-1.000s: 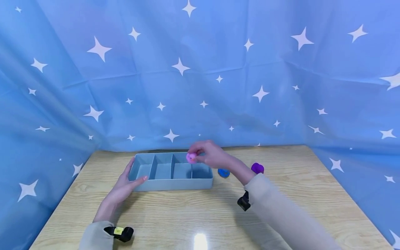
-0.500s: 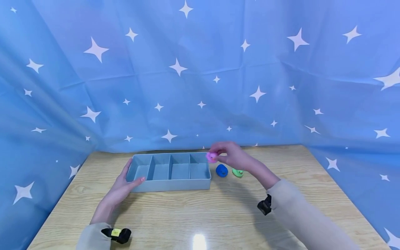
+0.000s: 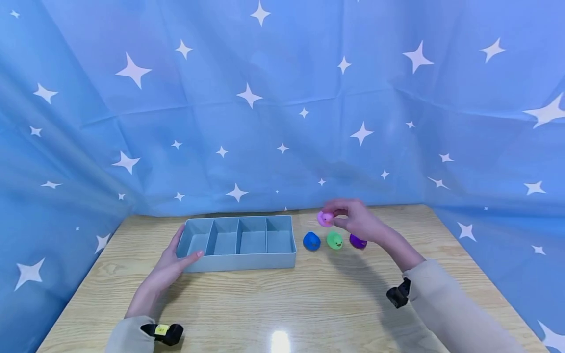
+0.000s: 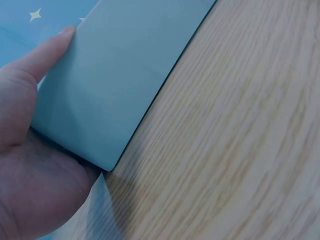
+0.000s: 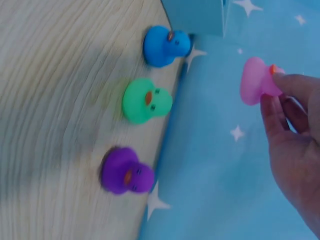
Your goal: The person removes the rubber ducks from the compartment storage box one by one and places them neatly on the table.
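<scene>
My right hand point(image 3: 359, 223) pinches a pink rubber duck point(image 3: 325, 219) between thumb and fingertips, held up above the table. In the right wrist view the pink duck point(image 5: 255, 82) hangs clear of a row of ducks. That row holds a blue duck point(image 3: 311, 241), a green duck point(image 3: 334, 240) and a purple duck point(image 3: 357, 241), all on the table to the right of a divided tray point(image 3: 240, 262). With its thumb over the front wall, my left hand point(image 3: 165, 267) grips the tray's left end; the left wrist view shows the palm point(image 4: 45, 185) by the tray's corner.
The grey-blue tray has several compartments, with no ducks seen in them. Behind the wooden table point(image 3: 247, 309) hangs a blue curtain point(image 3: 282, 108) with white stars, also closing in both sides.
My right hand has carried the pink duck rightward from over the tray to beyond its right end. The green and purple ducks now show beneath it. My left hand stays on the tray.
</scene>
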Motion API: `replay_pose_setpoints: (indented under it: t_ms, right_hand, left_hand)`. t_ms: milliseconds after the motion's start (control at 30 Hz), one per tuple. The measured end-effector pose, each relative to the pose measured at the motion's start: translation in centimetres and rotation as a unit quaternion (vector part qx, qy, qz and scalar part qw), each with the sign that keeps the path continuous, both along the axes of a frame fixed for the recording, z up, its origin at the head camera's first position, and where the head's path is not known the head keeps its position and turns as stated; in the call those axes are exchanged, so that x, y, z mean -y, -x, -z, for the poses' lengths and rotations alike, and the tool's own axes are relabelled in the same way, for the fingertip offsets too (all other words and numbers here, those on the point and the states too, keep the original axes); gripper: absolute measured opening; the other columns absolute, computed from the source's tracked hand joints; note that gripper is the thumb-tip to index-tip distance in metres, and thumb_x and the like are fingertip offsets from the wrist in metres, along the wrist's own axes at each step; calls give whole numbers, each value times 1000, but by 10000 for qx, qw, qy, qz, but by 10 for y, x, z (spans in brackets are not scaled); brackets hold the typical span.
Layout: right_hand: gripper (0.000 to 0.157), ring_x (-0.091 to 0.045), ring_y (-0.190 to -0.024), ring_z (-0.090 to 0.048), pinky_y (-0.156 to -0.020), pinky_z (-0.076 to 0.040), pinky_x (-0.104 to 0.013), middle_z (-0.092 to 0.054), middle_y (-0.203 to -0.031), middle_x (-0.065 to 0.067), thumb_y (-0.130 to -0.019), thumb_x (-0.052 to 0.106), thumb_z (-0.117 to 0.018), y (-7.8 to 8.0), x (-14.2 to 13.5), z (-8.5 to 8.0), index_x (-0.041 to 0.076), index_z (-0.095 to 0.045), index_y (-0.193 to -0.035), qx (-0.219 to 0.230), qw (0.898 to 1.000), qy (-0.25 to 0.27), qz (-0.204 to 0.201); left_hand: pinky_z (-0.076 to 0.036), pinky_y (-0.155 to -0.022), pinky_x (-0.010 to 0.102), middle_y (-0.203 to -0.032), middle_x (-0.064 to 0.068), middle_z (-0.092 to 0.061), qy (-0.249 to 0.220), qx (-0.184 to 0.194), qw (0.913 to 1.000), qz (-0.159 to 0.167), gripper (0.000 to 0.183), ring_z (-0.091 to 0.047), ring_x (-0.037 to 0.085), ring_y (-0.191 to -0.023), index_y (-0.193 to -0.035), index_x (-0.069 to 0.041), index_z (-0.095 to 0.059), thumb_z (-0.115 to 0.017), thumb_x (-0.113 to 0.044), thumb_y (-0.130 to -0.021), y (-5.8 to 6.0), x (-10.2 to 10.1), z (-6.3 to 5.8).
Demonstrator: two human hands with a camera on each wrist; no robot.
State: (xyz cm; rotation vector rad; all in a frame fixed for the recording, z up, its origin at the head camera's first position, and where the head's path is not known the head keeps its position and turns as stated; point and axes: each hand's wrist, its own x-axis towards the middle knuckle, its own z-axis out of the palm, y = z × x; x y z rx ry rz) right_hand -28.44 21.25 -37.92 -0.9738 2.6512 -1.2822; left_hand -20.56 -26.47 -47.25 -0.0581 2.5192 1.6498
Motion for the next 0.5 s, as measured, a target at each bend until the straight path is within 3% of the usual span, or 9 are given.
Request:
replay_pose_setpoints:
  t_ms: [333,500]
  right_hand:
    - [27,-39,-108,-67,-91,-56,-27,-68,-121,-25,-93,-10,-67,-5,-43,1,-10,-70,-120,41,9982,234,553]
    - [27,-41,-110,-66,-88,-56,-22,-65,-124,-28,-93,-8,-68,-9,-61,0,-11,-69,-120,106,9965,218,798]
  left_hand:
    - [-9,-116,72,-170,17,11,-4,-24,10000,9,107,7,48,-153,-165,-22,12,-71,-36,-99,0,0,0]
    - [-10,-116,72,-170,17,11,15,-17,10000,23,107,7,48,-153,-165,-22,12,-71,-34,-98,0,0,0]
